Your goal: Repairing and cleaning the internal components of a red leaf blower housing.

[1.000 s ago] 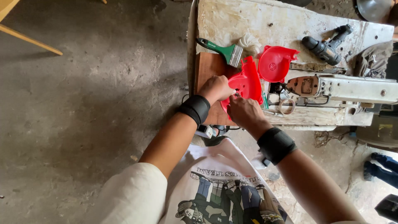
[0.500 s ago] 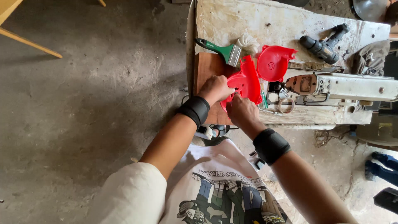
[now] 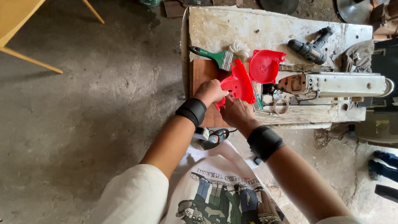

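Both my hands are on a red plastic housing cover (image 3: 239, 81) that stands on edge over a brown wooden board (image 3: 202, 73) at the near left of a worn white workbench (image 3: 265, 29). My left hand (image 3: 211, 91) grips the cover's lower left edge. My right hand (image 3: 234, 112) holds its lower rim from the near side, fingers closed on it. Both wrists wear black bands. A second red round cover (image 3: 263, 66) lies just right of it, beside a white machine body (image 3: 331, 85).
A green-handled paintbrush (image 3: 213, 57) lies behind the board. A dark cordless drill (image 3: 310, 46) and a grey rag (image 3: 356, 56) sit at the bench's far right. A roll of tape (image 3: 281, 106) lies near the machine. Bare concrete floor spreads to the left, with a yellow chair leg (image 3: 25, 56).
My hands have shifted slightly on the red cover, which stays on edge at the same spot. The other items have not moved.
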